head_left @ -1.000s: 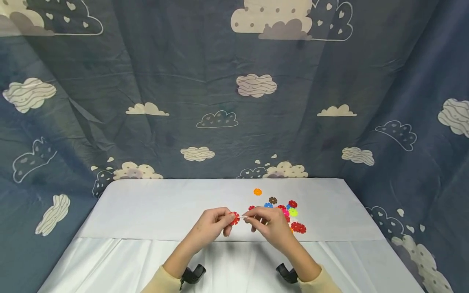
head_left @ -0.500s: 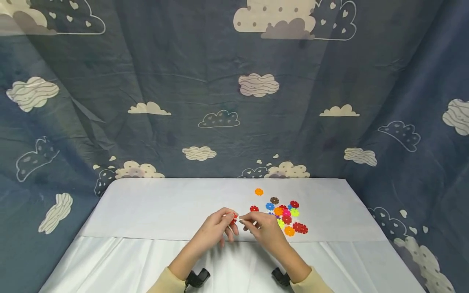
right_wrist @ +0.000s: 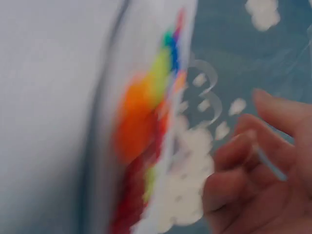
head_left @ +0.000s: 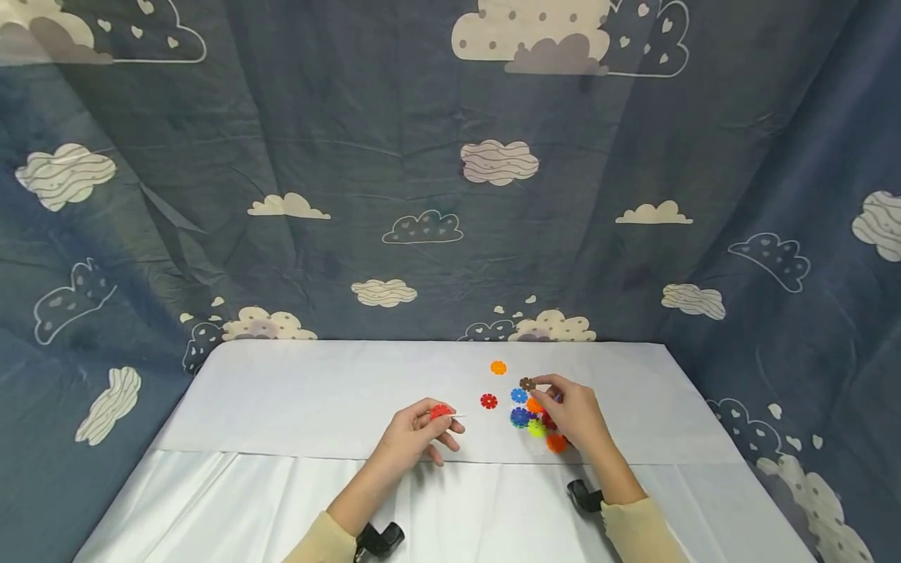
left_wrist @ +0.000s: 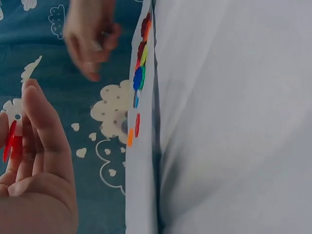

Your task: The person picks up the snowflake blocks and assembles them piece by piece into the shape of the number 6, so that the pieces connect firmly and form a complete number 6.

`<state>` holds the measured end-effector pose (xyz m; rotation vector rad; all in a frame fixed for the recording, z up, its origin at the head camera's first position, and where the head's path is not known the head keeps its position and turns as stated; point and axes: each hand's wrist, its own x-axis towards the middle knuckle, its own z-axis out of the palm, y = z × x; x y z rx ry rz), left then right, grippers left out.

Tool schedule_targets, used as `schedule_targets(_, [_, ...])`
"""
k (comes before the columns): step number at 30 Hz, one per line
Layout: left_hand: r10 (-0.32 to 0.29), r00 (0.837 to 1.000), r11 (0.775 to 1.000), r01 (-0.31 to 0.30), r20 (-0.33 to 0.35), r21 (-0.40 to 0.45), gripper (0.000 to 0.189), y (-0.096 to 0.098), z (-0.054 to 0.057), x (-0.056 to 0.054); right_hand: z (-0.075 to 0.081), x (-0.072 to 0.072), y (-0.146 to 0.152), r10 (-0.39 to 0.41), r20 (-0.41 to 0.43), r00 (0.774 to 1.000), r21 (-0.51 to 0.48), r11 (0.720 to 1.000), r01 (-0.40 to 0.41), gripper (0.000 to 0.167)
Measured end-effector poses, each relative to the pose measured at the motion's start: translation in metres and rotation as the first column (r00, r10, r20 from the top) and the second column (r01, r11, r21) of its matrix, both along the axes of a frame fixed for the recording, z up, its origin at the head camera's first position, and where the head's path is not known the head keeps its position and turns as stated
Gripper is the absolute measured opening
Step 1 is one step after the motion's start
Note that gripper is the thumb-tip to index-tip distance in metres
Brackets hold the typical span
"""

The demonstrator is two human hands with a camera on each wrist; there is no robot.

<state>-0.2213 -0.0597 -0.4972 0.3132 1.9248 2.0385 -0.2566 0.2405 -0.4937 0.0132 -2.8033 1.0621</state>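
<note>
My left hand (head_left: 415, 434) pinches a red notched plastic disc (head_left: 440, 410) above the table, thumb on one side and fingers on the other. Joined to it is a white disc (left_wrist: 14, 113), which appears edge-on as a thin line in the head view. My right hand (head_left: 576, 413) hovers over the pile of coloured discs, its fingertips close to a brown disc (head_left: 526, 384). Nothing shows between its loosely bent fingers in the right wrist view. Part of the pile is hidden under this hand.
Blue (head_left: 518, 396), dark blue (head_left: 520, 417), yellow-green (head_left: 536, 428) and orange (head_left: 557, 444) discs lie bunched on the white tabletop (head_left: 317, 399). A red disc (head_left: 489, 401) and an orange disc (head_left: 498, 367) lie apart from them. A cloud-print curtain (head_left: 394, 156) hangs behind.
My right hand has let go of the white disc and moved right, over the pile. The left hand keeps the joined red and white discs and has turned them slightly.
</note>
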Motion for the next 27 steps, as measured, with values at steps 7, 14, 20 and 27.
schedule_targets(7, [0.009, 0.999, 0.998, -0.011, 0.042, 0.060, 0.037, 0.003, -0.002, 0.003, -0.026, -0.010, 0.021, -0.057, 0.199, 0.978, 0.250, 0.968, 0.006, 0.050])
schedule_targets(14, [0.052, 0.998, 0.994, -0.055, 0.039, 0.089, 0.034, 0.005, 0.004, 0.004, -0.027, -0.011, 0.016, -0.052, 0.126, 0.991, 0.317, 0.949, 0.009, 0.033])
schedule_targets(20, [0.049, 0.999, 0.997, -0.048, -0.004, 0.061, 0.034, 0.006, 0.009, 0.006, -0.010, -0.004, 0.001, 0.010, 0.036, 0.999, 0.106, 0.994, -0.014, 0.019])
schedule_targets(27, [0.092, 0.995, 0.995, -0.091, -0.039, 0.029, 0.039, 0.007, 0.011, 0.007, 0.021, 0.027, -0.043, 0.305, 0.023, 0.952, -0.457, 0.850, -0.261, 0.019])
